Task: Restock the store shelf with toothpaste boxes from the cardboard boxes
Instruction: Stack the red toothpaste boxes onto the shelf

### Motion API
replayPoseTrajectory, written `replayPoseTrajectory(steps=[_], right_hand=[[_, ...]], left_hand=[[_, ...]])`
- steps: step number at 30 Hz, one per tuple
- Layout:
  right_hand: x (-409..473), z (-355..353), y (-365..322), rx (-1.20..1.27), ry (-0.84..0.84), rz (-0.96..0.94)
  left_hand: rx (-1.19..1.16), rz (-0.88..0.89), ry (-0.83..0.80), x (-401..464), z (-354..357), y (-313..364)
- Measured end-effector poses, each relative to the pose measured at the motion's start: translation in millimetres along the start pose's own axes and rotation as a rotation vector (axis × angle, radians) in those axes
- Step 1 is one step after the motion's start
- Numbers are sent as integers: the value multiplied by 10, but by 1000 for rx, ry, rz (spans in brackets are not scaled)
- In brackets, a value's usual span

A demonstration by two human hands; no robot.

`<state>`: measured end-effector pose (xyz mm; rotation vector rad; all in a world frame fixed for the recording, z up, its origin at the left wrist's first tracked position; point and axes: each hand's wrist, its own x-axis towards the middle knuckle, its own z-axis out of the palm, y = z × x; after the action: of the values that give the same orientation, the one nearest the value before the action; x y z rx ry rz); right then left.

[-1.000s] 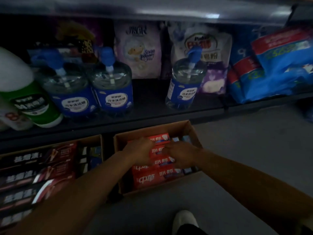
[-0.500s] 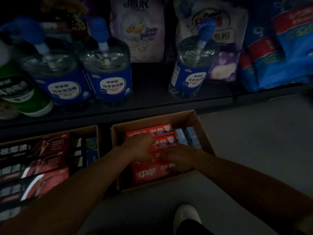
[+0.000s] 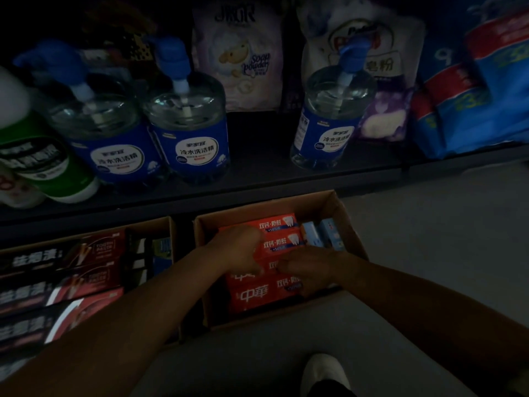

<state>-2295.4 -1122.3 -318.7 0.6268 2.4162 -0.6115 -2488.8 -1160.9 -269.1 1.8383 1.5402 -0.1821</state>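
Note:
An open cardboard box point(image 3: 347, 224) sits on the floor below the shelf, filled with red toothpaste boxes point(image 3: 257, 296) and a few light blue boxes point(image 3: 323, 234) at its right end. Both my hands are inside it. My left hand point(image 3: 239, 247) lies over the left ends of the red boxes with fingers curled down onto one. My right hand point(image 3: 307, 270) grips the right part of a red box near the front. A second cardboard box point(image 3: 169, 227) to the left holds dark and red toothpaste boxes point(image 3: 65, 282).
The dark shelf point(image 3: 257, 179) above carries three clear pump bottles with blue labels point(image 3: 189, 133), a green and white bottle point(image 3: 43, 161), soap powder bags point(image 3: 243, 58) and blue packs point(image 3: 472, 96). Grey floor point(image 3: 429, 239) lies to the right. My white shoe point(image 3: 323, 371) shows at the bottom.
The camera has tilted down and moved closer. My right hand slid toward the near end of the box and curled onto a red box; my left hand stayed on the boxes.

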Motion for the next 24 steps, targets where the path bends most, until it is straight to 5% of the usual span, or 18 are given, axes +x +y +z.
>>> replayPoseTrajectory(steps=[8, 24], right_hand=[[-105, -317, 43, 37, -38, 5], [-1630, -2174, -428, -420, 490, 117]], left_hand=[[0, 6, 2, -38, -156, -84], [117, 98, 296, -1241, -2025, 783]])
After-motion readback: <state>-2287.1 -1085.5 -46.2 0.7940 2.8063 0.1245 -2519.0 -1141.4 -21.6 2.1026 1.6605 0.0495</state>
